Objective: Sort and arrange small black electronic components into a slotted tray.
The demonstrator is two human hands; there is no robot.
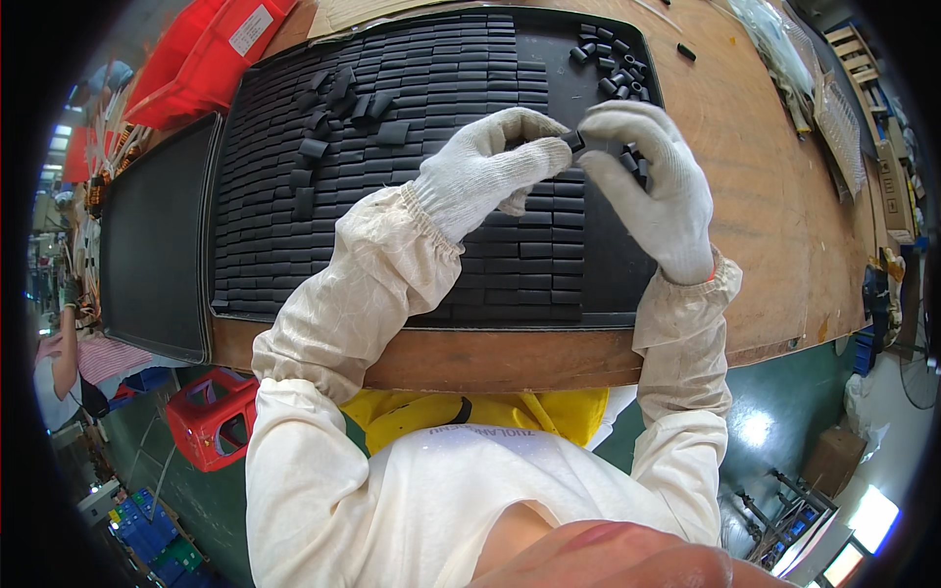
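Note:
My left hand (495,165), in a white knit glove, pinches a short black tube (574,141) between thumb and fingertips, above the right part of a large black tray (610,265). Close to the tube's other end is my right hand (655,171), gloved too, its thumb and curved fingers apart; contact with the tube cannot be made out. Beneath them, rows of black tubes (392,235) lie side by side across most of the tray. Several loose tubes (382,105) rest on top of the rows at the upper left. More loose tubes (613,61) are heaped in the tray's far right corner.
A second black tray (157,245) stands left of the large one. Red bins (201,59) are at the far left. One stray black tube (686,52) lies on the wooden table (774,206). Plastic wrapping (833,137) lies along the right side. A red stool (208,419) stands below left.

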